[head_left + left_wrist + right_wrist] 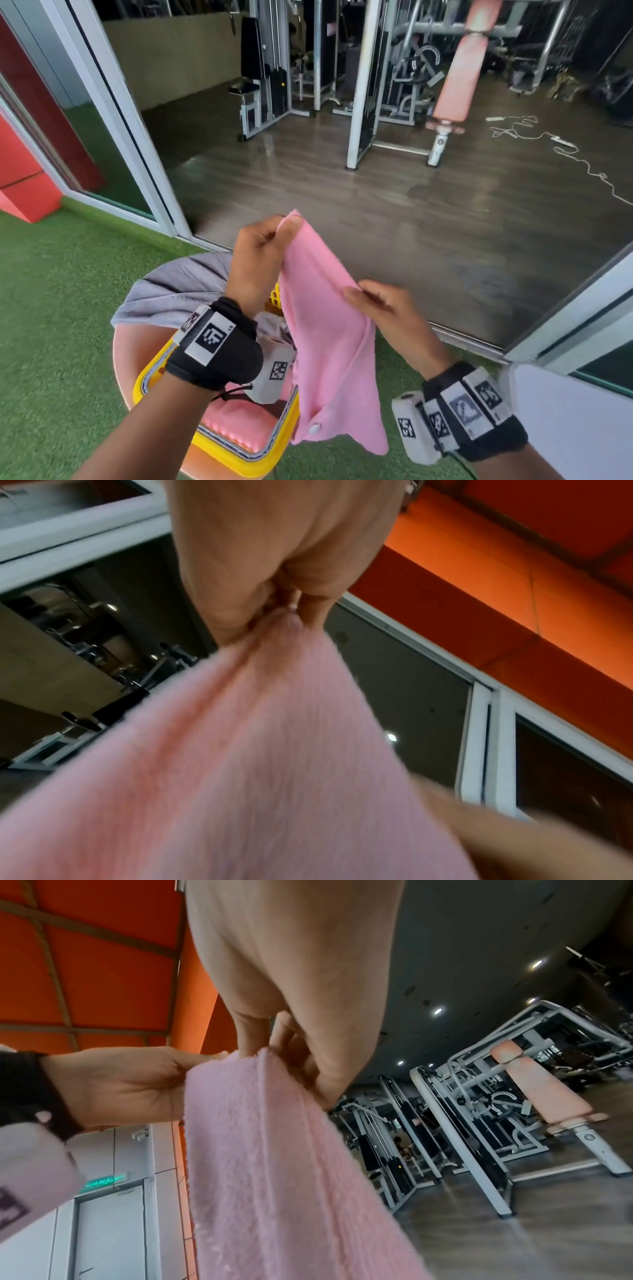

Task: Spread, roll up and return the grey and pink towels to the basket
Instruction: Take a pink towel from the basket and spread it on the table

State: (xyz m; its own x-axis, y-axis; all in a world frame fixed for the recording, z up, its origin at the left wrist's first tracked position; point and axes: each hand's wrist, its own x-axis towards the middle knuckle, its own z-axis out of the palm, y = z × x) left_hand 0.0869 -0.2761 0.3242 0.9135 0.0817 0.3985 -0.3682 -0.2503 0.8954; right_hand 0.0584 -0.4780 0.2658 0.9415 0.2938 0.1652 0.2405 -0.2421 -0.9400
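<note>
A pink towel [325, 342] hangs in the air in front of me, held by both hands. My left hand [263, 246] pinches its top corner, and the left wrist view shows the cloth [257, 750] bunched at the fingertips. My right hand [373, 301] pinches the towel's right edge lower down; the right wrist view shows the towel [274, 1164] falling from that grip. A grey towel [178, 287] lies draped over the far side of a yellow basket [239, 459], below my left wrist. The basket sits on a round pink stool [130, 346].
Green artificial turf [51, 325] covers the ground around the stool. Ahead, an open sliding door frame [144, 144] leads onto a dark gym floor with weight machines [267, 85] and a pink padded bench [459, 75]. A white cable [561, 147] trails on the floor.
</note>
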